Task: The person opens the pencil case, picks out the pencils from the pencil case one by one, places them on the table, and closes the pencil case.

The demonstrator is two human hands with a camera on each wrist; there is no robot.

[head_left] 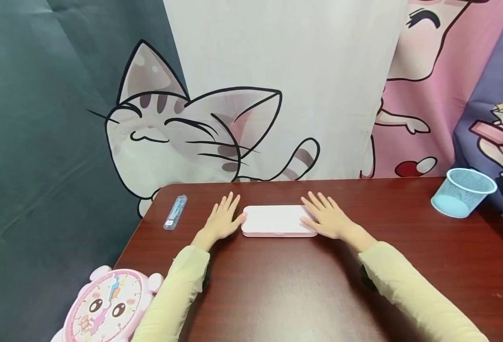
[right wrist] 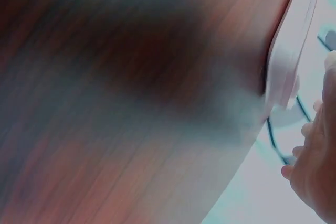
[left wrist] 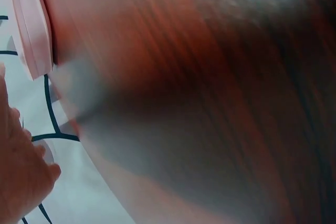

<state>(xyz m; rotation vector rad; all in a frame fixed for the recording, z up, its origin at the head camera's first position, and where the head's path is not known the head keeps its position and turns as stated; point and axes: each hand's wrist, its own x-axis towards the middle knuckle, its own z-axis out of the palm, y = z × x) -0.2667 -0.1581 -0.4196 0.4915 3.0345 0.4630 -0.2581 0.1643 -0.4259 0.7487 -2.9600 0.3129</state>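
A flat white case with a pink rim [head_left: 277, 221] lies lengthwise on the table, between the two hands. The left hand [head_left: 221, 219] is spread with straight fingers at the case's left end, its thumb tip at the edge. Over the right end, the right hand [head_left: 327, 218] is held flat with its fingers spread; whether it presses the lid is unclear. In the left wrist view, part of the left hand [left wrist: 23, 166] shows beside the pink case side [left wrist: 32, 30]. The right wrist view has the right hand [right wrist: 315, 161] near the case's end [right wrist: 289, 51].
A slim clear-blue packet [head_left: 175, 213] lies at the back left of the brown table [head_left: 294, 285]. At the back right stands a light-blue mesh basket [head_left: 464, 192]. A pink cartoon clock [head_left: 108, 306] is at the front left, beside the left sleeve. A cartoon curtain [head_left: 320, 57] hangs behind.
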